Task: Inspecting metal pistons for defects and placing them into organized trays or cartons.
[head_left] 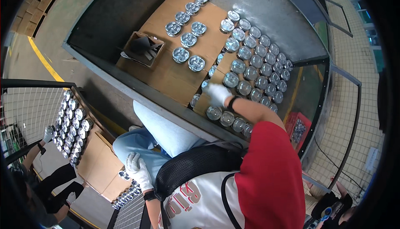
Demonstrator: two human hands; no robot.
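My right hand [219,95], in a white glove, reaches into a large grey metal bin [92,64]. It is smeared by motion and its fingers are turned away, so I cannot see whether it holds anything. Beneath it lies the edge of a cardboard sheet [203,103]. Silver engine pistons [251,73] stand in close rows just right of this hand. More pistons [181,55] sit spaced out on the brown cardboard [160,77] farther left. My left hand [138,170], also gloved in white, hangs beside my leg with its fingers loosely stretched, holding nothing.
A small open cardboard box [143,49] with dark pieces inside stands in the bin's left part. At the left, a mesh-sided cart [31,104] carries more pistons [71,123], with a co-worker's gloved hand [48,134] touching them. A red crate [297,130] stands beyond the bin's right side.
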